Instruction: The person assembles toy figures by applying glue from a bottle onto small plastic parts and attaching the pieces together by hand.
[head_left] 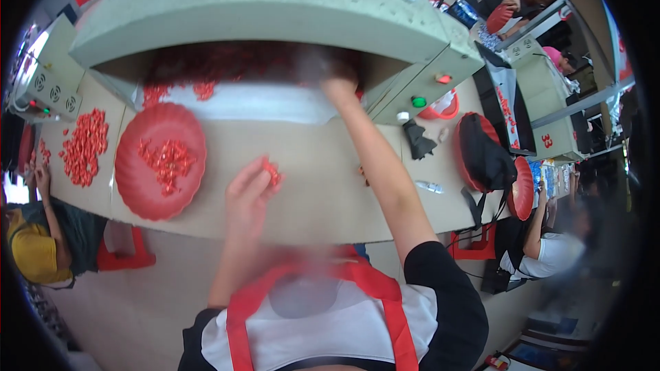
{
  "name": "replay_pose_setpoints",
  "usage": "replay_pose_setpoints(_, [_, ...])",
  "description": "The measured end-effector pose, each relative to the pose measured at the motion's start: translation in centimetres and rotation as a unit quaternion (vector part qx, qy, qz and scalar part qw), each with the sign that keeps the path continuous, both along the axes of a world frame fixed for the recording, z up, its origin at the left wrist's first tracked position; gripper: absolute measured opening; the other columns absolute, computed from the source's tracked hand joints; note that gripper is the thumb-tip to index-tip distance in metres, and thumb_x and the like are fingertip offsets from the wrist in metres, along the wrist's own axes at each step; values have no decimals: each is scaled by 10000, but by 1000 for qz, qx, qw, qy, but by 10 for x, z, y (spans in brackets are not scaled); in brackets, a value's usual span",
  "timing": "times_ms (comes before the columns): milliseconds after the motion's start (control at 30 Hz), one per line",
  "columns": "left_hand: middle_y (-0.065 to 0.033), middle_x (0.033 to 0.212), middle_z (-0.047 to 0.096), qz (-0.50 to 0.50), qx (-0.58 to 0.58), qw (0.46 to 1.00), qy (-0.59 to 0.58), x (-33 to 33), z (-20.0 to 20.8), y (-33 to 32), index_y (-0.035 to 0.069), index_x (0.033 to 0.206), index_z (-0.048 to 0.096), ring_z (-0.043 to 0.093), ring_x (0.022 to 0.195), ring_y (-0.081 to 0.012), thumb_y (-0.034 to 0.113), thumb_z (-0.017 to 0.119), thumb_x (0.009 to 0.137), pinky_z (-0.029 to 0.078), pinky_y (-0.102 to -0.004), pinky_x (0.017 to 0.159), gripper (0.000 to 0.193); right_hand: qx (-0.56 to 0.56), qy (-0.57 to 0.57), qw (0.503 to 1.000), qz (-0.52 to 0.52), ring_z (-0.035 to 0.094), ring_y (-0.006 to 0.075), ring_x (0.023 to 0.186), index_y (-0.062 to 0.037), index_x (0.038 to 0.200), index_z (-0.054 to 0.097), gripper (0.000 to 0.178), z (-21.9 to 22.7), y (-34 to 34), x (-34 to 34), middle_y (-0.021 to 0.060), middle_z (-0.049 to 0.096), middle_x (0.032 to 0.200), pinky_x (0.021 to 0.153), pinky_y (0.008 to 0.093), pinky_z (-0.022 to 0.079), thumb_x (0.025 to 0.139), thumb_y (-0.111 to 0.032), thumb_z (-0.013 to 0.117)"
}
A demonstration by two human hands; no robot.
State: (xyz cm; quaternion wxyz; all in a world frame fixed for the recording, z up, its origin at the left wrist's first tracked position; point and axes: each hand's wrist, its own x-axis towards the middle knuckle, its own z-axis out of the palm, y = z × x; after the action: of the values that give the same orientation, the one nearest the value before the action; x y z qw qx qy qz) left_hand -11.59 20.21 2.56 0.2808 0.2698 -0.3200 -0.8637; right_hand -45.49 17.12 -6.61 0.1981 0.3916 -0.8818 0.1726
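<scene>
Above the table, my left hand (247,189) is closed, its thumb and fingers pinching a small shiny red piece (273,176) whose kind I cannot make out. My right arm stretches forward, and my right hand (339,87) reaches into the dark opening of a pale green cabinet-like machine (275,17). Its fingers are smeared and in shadow there. Inside, more small red pieces (204,91) lie on a white sheet (275,104) that spills over the front edge. Left of my left hand, a scalloped red bowl (130,178) holds a heap of similar red pieces (168,165).
More red pieces (86,148) are spread on the table's left end, near another person (41,247). At right lie a black bag (485,154) on a red bowl, a crumpled black item (418,139) and a small clear packet (429,186). A green button (419,102) sits on the machine's side.
</scene>
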Motion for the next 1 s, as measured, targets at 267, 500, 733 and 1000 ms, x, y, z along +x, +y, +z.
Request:
replay_pose_setpoints(267, [-119,1003,600,-17,-1,1000,18,4,2,7,-52,1148,515,604,905,-199,30,547,856,509,-308,802,305,-31,-276,960,-25,638,279,761,-87,995,630,302,94,62,97,135,652,821,714,399,504,705,-174,633])
replay_pose_setpoints(500, [-140,1067,584,-47,-11,997,63,-19,5,19,-34,1203,478,595,970,-231,58,519,888,509,-312,836,331,-288,-654,690,120,579,108,614,31,829,622,152,130,140,161,84,631,727,572,240,472,702,1,700])
replay_pose_setpoints(733, [-109,1030,603,-56,-80,994,49,-33,16,34,-27,1128,538,592,938,-179,34,538,872,495,-318,841,263,-339,-534,753,181,594,139,679,55,791,609,139,137,165,199,103,620,773,615,226,481,701,49,715])
replay_pose_setpoints(1000, [-123,1035,605,-38,-162,985,47,-30,15,37,-25,1122,538,592,946,-183,1,541,864,501,-318,820,259,-305,-322,865,235,596,139,703,3,777,647,130,136,166,209,88,630,800,624,231,467,687,12,741])
